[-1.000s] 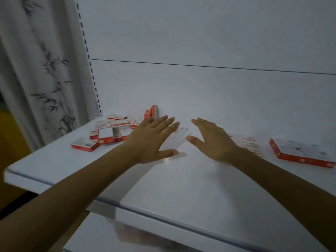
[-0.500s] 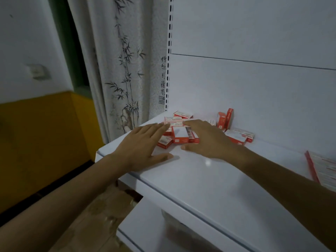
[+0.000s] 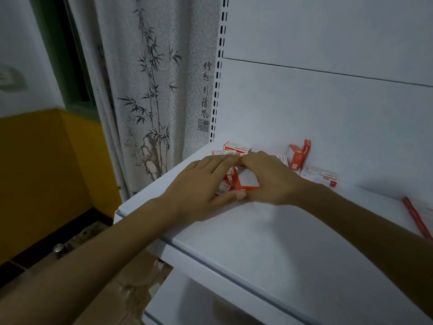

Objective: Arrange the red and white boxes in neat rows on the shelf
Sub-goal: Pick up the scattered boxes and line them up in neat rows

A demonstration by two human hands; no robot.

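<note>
Several small red and white boxes lie in a loose pile [image 3: 248,181] at the left end of the white shelf [image 3: 257,235]. My left hand [image 3: 201,181] and my right hand [image 3: 271,179] lie over this pile from both sides, fingertips and thumbs meeting around it, fingers fairly straight. Most of the pile is hidden beneath them. Behind the hands lies a flat box [image 3: 236,146]. Two boxes [image 3: 300,156] stand tilted against the back panel. Another flat box [image 3: 321,175] lies to the right of my right hand.
A larger red-edged box [image 3: 417,216] shows at the right border. The shelf's left corner and front edge are close to my left wrist. A bamboo-print curtain [image 3: 150,90] hangs to the left, beside a yellow wall [image 3: 46,172]. A lower shelf [image 3: 187,301] sits underneath.
Both hands have moved left to the pile and come together over it. The view has swung left, so the right-hand boxes are nearly out of sight.
</note>
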